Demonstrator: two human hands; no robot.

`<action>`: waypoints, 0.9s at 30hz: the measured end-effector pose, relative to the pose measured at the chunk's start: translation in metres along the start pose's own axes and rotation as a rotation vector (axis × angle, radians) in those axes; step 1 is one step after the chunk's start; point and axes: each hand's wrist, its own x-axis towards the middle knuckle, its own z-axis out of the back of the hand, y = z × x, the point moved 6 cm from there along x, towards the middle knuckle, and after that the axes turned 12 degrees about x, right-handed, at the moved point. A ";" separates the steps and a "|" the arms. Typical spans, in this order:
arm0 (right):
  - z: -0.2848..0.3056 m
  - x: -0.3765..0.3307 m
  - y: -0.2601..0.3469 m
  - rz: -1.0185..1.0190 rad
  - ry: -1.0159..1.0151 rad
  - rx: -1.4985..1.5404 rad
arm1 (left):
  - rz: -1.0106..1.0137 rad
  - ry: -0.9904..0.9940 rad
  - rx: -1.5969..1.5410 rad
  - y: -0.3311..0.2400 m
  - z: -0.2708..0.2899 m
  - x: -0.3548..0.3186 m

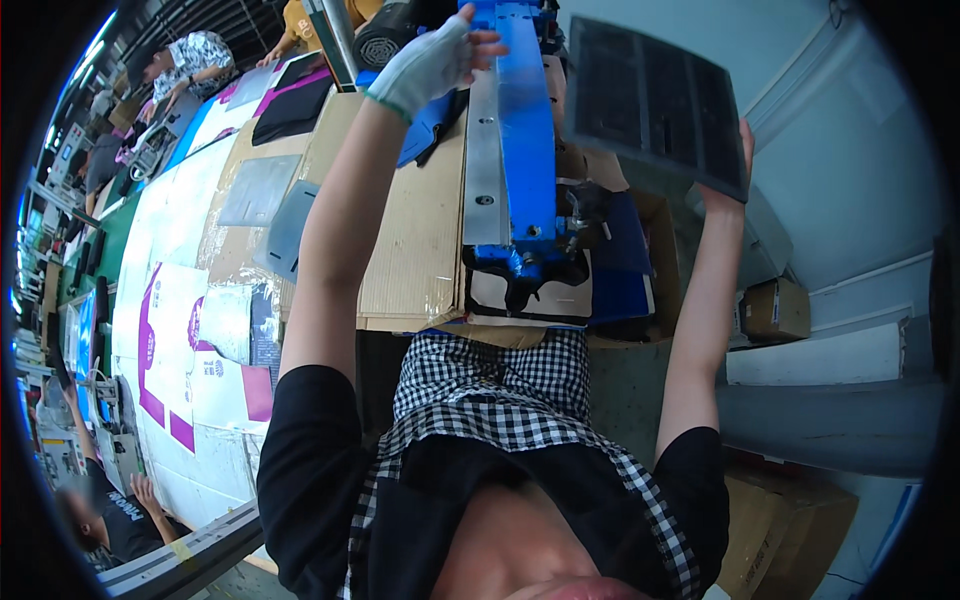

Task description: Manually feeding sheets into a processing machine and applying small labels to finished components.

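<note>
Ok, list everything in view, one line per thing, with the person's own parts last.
blue machine arm: one, blue with a grey metal plate, top centre over the bench
dark ribbed panel: one, black, upper right, held at its edge
cardboard sheets: several, brown, on the bench under the machine
printed flat cartons: many, white and magenta, on the long table at left
cardboard box: one, brown, right
other workers: several, along the left edge
left hand: white glove, on the machine arm
right hand: bare, gripping the panel
</note>
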 end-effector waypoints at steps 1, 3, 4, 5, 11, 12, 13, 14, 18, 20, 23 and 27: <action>0.019 0.002 -0.002 -0.069 -0.027 0.031 | -0.003 0.004 -0.001 0.009 0.004 -0.002; 0.048 0.003 -0.019 -0.216 -0.079 0.099 | 0.121 -0.093 -0.094 0.034 0.015 -0.014; 0.053 -0.001 -0.030 -0.212 -0.134 0.023 | 0.121 -0.100 -0.094 0.042 0.017 -0.017; 0.057 -0.006 -0.042 -0.209 -0.188 -0.053 | 0.137 -0.060 -0.143 0.051 0.016 -0.020; 0.049 -0.011 -0.126 -0.584 -0.018 0.337 | 0.244 -0.012 -0.369 0.081 0.019 -0.032; 0.046 -0.017 -0.136 -0.596 -0.023 0.311 | 0.283 -0.066 -0.284 0.085 0.017 -0.037; 0.042 -0.023 -0.144 -0.607 -0.027 0.286 | 0.324 -0.122 -0.198 0.087 0.014 -0.042; 0.032 -0.030 -0.151 -0.681 0.010 0.290 | 0.360 -0.192 -0.110 0.087 0.016 -0.049; 0.090 -0.014 -0.153 -0.604 -0.154 -0.100 | 0.339 -0.163 -0.138 0.103 0.022 -0.049; 0.057 -0.018 -0.141 -0.750 0.007 0.034 | 0.373 -0.239 -0.035 0.118 0.038 -0.048; 0.017 -0.018 -0.109 -0.527 0.071 -0.076 | 0.321 -0.285 -0.085 0.120 0.062 -0.052; -0.063 -0.029 -0.087 -0.352 0.105 -0.150 | 0.260 -0.278 -0.189 0.121 0.084 -0.069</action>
